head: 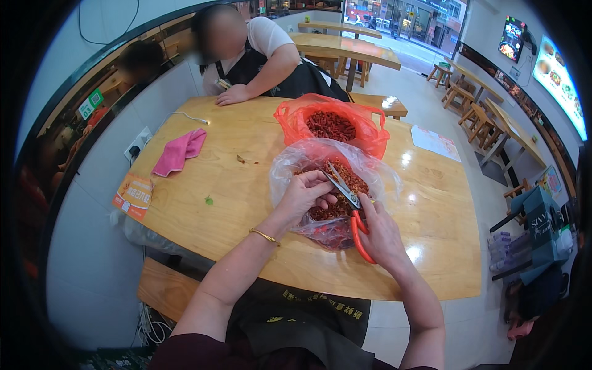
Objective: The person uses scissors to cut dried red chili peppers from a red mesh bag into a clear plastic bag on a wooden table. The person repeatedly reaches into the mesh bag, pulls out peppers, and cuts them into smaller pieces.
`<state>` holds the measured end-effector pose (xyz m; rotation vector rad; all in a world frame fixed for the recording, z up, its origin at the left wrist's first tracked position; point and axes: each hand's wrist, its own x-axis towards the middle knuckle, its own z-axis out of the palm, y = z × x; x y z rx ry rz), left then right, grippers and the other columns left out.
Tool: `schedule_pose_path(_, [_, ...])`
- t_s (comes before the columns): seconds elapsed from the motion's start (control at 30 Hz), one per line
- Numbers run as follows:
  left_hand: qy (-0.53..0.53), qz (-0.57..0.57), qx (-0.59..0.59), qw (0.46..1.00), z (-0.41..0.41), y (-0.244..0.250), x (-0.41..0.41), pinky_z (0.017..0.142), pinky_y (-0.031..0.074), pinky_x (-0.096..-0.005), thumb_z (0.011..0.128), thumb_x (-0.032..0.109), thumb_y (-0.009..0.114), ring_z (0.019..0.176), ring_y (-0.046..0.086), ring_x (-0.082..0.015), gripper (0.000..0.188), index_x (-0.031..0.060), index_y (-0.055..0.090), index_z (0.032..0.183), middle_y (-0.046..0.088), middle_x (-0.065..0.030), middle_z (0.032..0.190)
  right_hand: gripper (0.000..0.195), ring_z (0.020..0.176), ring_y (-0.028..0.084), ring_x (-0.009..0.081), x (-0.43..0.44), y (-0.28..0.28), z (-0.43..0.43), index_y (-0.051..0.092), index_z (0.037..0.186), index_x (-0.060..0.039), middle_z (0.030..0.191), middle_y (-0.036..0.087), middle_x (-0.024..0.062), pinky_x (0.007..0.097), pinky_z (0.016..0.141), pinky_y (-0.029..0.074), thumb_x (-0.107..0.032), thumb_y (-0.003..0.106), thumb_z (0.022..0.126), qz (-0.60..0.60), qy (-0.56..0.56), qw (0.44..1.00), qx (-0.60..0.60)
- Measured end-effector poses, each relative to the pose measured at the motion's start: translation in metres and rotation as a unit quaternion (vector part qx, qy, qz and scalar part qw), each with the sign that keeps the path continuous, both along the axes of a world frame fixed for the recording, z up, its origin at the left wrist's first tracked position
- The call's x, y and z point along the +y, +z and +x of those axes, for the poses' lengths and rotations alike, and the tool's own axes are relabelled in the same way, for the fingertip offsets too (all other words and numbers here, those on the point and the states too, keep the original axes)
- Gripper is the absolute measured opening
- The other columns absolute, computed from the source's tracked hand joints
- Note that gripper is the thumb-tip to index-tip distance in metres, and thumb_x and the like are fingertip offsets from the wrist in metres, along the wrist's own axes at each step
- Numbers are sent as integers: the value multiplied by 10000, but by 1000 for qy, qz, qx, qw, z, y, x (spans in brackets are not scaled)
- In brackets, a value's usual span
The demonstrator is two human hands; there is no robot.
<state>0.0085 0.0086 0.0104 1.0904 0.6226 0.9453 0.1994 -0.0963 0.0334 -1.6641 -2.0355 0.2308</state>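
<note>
My right hand (pixel 381 231) grips scissors with red handles (pixel 359 238). The steel blades (pixel 344 187) stand slightly apart and point away to the left. Close beside the blades, my left hand (pixel 310 192) has its thumb and fingers pinched together; whether a small piece is between them cannot be made out. Both hands are over a clear plastic bag (pixel 289 159) that holds cut dried red chilli pieces (pixel 354 178). Just behind it, an open red plastic bag (pixel 291 122) contains dried red chillies (pixel 330 126).
Across the wooden table (pixel 240 203), a person in a dark apron (pixel 277 81) leans on its far edge. To the left lie a pink cloth (pixel 180 152), an orange printed card (pixel 134 194) and a white cable (pixel 185 114). A paper sheet (pixel 434 142) lies at the right edge.
</note>
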Motion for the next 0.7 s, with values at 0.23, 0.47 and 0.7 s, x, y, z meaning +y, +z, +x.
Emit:
schedule_pose_path(0.23, [0,-12,12,1000,0,5,-3,582,525,-193,937,137,617,717,661,-94,127,51,636,1029,701,-70,929,580,892,604,433,0,-5,0,384,1365,-10,1053,549,263,494,736,503,-187,620,865,1,4,1000,14])
schedule_pose_path(0.47, [11,18,34,999,0,3,-3,562,514,-188,940,139,610,703,654,-96,145,10,633,1001,691,-70,904,533,840,614,440,0,-3,1,421,1325,-31,1029,580,269,502,714,500,-183,626,857,-14,8,1000,9])
schedule_pose_path(0.7, [7,18,42,999,0,0,-1,564,515,-183,932,130,617,702,654,-92,131,24,632,1007,701,-78,916,481,822,619,433,1,-1,4,468,1270,-23,976,607,266,496,702,501,-168,636,844,-3,13,1000,9])
